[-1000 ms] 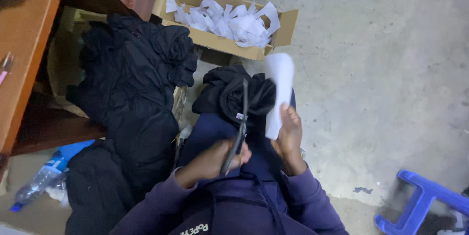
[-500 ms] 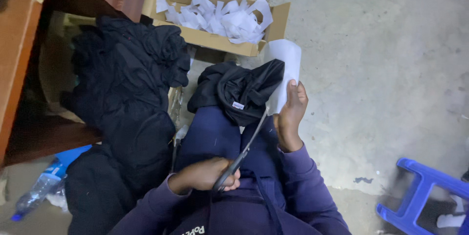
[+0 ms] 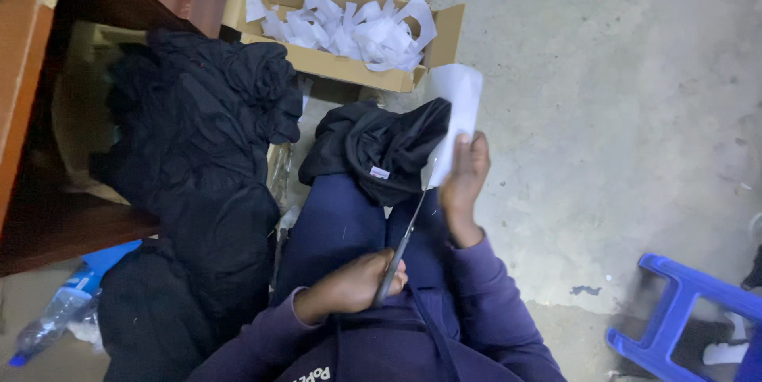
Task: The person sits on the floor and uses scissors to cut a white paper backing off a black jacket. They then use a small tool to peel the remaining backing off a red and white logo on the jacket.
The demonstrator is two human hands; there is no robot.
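My left hand rests near my lap, shut around the handles of a pair of metal scissors. The blades point up and to the right, with the tip at the lower edge of a white sheet of paper. My right hand holds that sheet upright by its bottom edge. A crumpled black garment with a small white label lies over my knees, just left of the paper. I am seated, in dark blue trousers and a purple hooded top.
An open cardboard box holding several white paper cut-outs stands on the concrete floor ahead. A heap of black clothes lies left, beside a wooden desk. A plastic bottle lies lower left, a blue stool lower right.
My left hand has drawn back toward my body with the scissors, whose blades now tilt right toward the paper. My right hand has kept hold of the sheet.
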